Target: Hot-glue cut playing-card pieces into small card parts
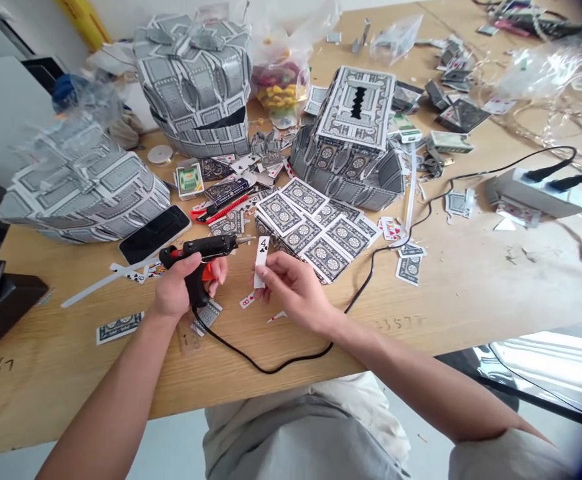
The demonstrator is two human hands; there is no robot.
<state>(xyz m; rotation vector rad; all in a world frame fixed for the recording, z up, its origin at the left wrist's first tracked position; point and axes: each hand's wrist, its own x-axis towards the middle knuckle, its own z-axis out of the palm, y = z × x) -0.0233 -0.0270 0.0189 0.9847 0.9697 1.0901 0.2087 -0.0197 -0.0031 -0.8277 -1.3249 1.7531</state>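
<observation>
My left hand (178,283) is wrapped round the grip of a black and red glue gun (205,248), whose metal nozzle points right. Upright in the fingers of my right hand (298,287) is a narrow strip cut from a playing card (261,257), showing a black 4 and a club. The nozzle is close to the strip; whether they touch I cannot tell. Just behind my right hand lies a panel of overlapping blue-backed playing cards (315,227). Below the hands, a card piece with a red 8 (247,301) and a grey-backed card piece (207,317) rest on the table.
Two woven card baskets (91,183) (195,80) stand at the left and back. A card-covered box with a slot (355,110) stands behind the panel. A phone (155,235), red-handled pliers (223,210) and a power strip (541,190) lie around. A black cord (291,365) loops across the table.
</observation>
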